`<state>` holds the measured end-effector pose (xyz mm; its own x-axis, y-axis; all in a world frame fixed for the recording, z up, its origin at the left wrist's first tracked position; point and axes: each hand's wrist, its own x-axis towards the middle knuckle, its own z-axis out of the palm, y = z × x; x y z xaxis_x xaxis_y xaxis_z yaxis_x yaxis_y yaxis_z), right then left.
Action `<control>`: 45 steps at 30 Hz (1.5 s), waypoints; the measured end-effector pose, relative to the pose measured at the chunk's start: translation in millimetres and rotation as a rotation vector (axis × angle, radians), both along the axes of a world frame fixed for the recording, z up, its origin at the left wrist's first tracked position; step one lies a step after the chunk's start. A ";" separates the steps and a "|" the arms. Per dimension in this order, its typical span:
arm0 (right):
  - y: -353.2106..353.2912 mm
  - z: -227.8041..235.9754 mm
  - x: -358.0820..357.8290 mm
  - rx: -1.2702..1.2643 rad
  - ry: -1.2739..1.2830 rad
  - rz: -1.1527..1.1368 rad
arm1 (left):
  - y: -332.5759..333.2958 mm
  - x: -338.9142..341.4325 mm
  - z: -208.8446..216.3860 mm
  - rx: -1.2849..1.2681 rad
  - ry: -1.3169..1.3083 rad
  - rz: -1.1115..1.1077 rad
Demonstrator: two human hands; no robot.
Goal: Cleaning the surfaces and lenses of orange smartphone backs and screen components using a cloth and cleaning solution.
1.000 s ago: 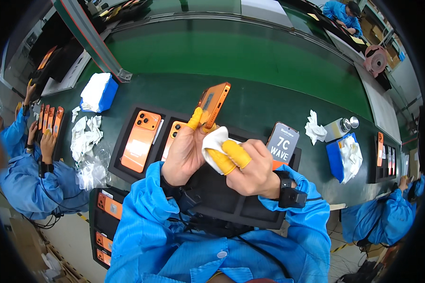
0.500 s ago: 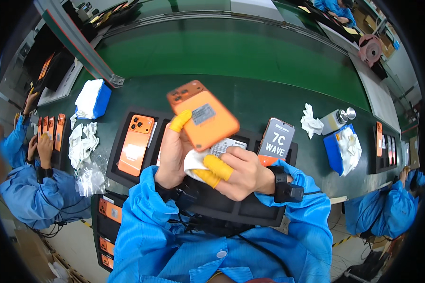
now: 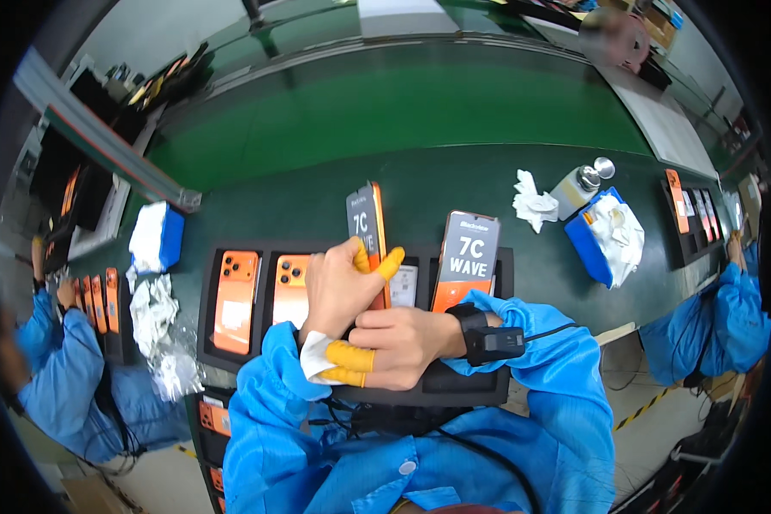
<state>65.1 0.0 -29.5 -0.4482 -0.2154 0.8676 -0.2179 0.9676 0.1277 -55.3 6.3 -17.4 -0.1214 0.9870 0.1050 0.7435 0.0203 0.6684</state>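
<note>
My left hand [image 3: 338,287], with yellow cots on thumb and forefinger, grips an orange smartphone [image 3: 365,224] by its lower part. That phone stands nearly edge-on, its grey printed screen film turned to the left. Just below, my right hand [image 3: 403,343] is closed, two yellow-cotted fingers pinching a white cloth [image 3: 315,358] near my left wrist. Beneath both hands lies a black foam tray [image 3: 480,387]. Two orange phones, a left one [image 3: 236,295] and a partly covered one [image 3: 289,295], lie camera side up in it. At its right, a phone [image 3: 467,257] lies film side up.
Crumpled white cloths [image 3: 152,313] and clear plastic [image 3: 176,373] lie left, by a blue box [image 3: 171,240]. On the right are another blue box [image 3: 587,248] of cloths, a pump bottle [image 3: 574,190] and a cloth [image 3: 535,201]. Co-workers in blue sit on both sides.
The held phone has turned from its orange back to nearly edge-on, showing its film. My right hand and the cloth have moved down and left, toward my left wrist. The view has shifted.
</note>
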 end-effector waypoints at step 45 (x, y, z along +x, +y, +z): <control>9.9 -10.4 -9.7 -0.162 0.067 0.050 | -41.4 -50.8 -10.2 0.042 0.504 -0.417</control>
<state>55.3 9.9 -39.9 -0.3809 -0.0908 0.9202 -0.2627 0.9648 -0.0136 -106.2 -35.1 -27.6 0.3446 0.9346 0.0887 0.9059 -0.3558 0.2297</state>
